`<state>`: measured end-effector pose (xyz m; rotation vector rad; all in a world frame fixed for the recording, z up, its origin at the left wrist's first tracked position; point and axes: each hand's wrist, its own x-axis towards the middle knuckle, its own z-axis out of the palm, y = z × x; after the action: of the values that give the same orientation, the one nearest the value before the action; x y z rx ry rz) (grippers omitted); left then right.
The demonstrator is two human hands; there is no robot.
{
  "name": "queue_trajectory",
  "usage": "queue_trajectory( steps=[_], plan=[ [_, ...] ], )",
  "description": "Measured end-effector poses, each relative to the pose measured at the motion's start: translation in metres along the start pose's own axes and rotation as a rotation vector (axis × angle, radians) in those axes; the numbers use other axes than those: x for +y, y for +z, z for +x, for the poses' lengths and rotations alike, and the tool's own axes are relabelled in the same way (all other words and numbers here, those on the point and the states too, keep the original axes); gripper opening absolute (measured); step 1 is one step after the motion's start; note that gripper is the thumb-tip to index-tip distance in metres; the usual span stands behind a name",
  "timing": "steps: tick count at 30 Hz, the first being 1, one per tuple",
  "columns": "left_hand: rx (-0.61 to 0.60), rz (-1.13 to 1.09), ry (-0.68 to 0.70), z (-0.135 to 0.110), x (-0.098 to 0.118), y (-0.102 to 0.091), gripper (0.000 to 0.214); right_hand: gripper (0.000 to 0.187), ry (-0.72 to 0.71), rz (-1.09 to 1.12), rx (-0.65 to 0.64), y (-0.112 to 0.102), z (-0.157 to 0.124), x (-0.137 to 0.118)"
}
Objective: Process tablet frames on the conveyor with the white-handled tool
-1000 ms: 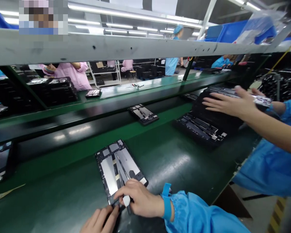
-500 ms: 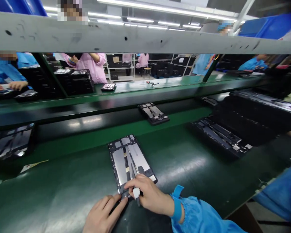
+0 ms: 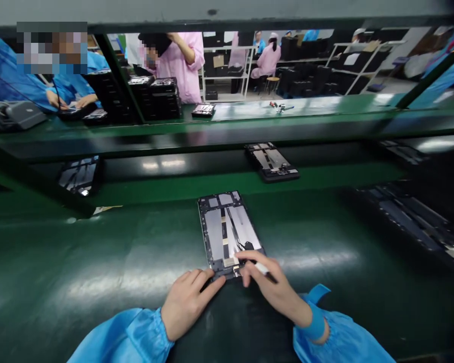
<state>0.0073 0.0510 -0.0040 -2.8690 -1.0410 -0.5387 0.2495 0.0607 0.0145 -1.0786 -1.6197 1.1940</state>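
An opened tablet chassis [image 3: 227, 232] lies flat on the green conveyor belt [image 3: 98, 262], its silver panels and dark frame facing up. My left hand [image 3: 189, 302] rests against its near left corner, with the fingers apart and nothing held. My right hand [image 3: 272, 285] lies over the near right corner, gripping a white-handled tool [image 3: 262, 268]. The tool's tip is hidden under my fingers, close to the chassis surface.
A second chassis [image 3: 270, 161] lies farther along, and a third [image 3: 79, 175] sits at the left. Dark stacked trays [image 3: 412, 212] occupy the right. Beyond the long beam, co-workers in blue and pink sleeves stand at a parallel belt with tray stacks.
The view has tilted and shifted, so the chassis sits higher and farther right. The co-worker's arm at the right has left view. My hands stay at the chassis's near end.
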Motion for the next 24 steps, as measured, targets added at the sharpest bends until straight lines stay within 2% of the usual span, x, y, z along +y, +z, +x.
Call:
queue_trajectory(
  steps=[3,5,14,19,24],
  plan=[
    [0.009,-0.026,-0.055,0.0,0.005,0.002,0.034,0.046,0.178,0.12,0.001,-0.009,-0.012,-0.002],
    [0.015,-0.044,-0.066,0.001,0.007,0.003,0.033,0.047,0.244,0.134,-0.043,-0.009,-0.018,-0.001],
    [-0.01,-0.067,-0.058,0.003,0.008,-0.001,0.033,0.032,0.256,0.092,-0.008,0.01,-0.017,0.005],
    [-0.004,-0.062,-0.045,0.002,0.008,-0.001,0.032,0.029,0.258,0.023,-0.002,0.0,-0.019,0.008],
    [0.042,-0.062,-0.024,0.002,0.006,0.0,0.031,0.037,0.33,0.049,0.053,-0.011,-0.018,0.008]
  ],
)
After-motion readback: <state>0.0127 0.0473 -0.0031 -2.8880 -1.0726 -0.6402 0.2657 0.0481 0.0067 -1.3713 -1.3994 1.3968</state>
